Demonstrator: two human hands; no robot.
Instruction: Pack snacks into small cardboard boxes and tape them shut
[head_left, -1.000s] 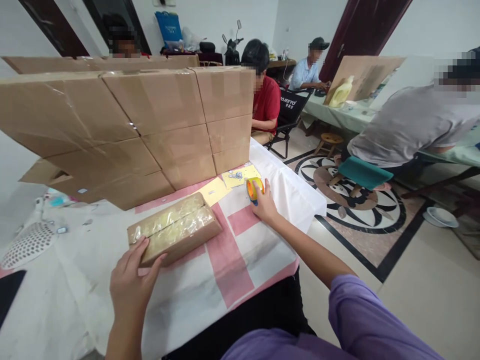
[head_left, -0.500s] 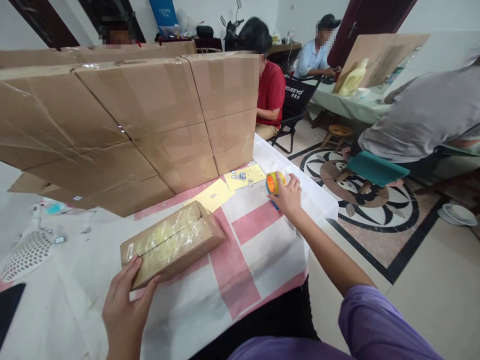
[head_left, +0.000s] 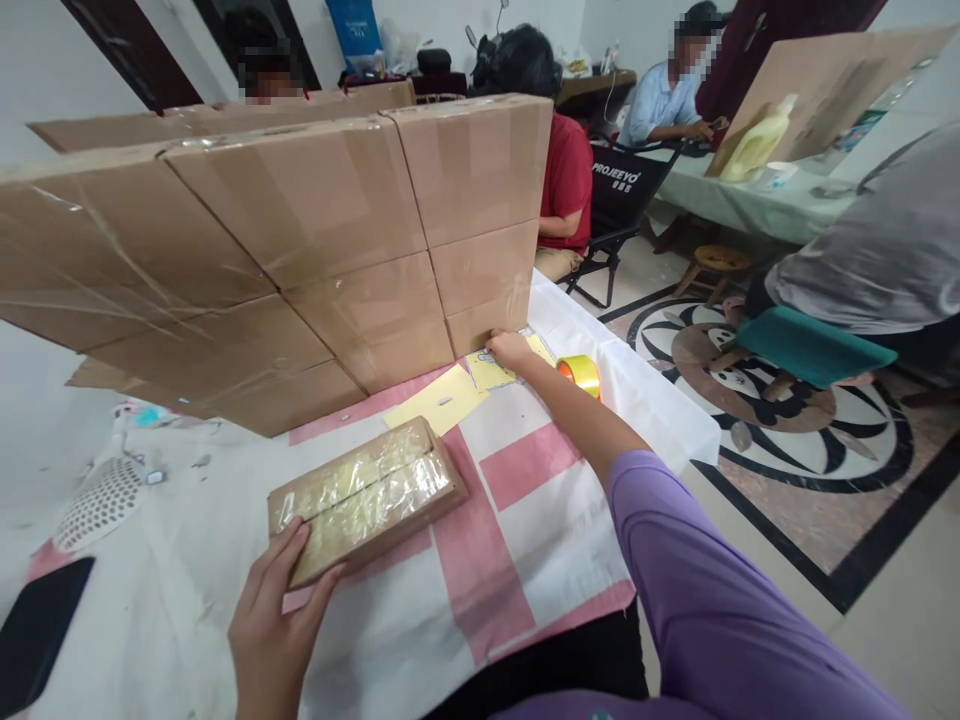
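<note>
My left hand (head_left: 276,600) grips the near left corner of a small cardboard box (head_left: 367,500), thumb on its front side and fingers on top. Clear shiny tape covers the box's top. My right hand (head_left: 511,352) is at the foot of the cardboard wall, over a yellow printed sheet (head_left: 484,372). Its fingers are curled together, and anything in them is hidden. A roll of yellow tape with an orange core (head_left: 581,375) stands beside my right forearm, apart from the hand. Another plain yellow sheet (head_left: 431,400) lies behind the box.
Taped cardboard boxes form a tall wall (head_left: 352,220) across the table's far side. A black phone-like slab (head_left: 45,635) and a white perforated item (head_left: 101,500) lie at left. A person in red (head_left: 566,180) sits behind the wall; others sit at right near a teal stool (head_left: 817,345).
My right hand has let go of the tape roll and moved left to the printed sheet by the box wall. My left hand stays on the small box. The view has shifted slightly.
</note>
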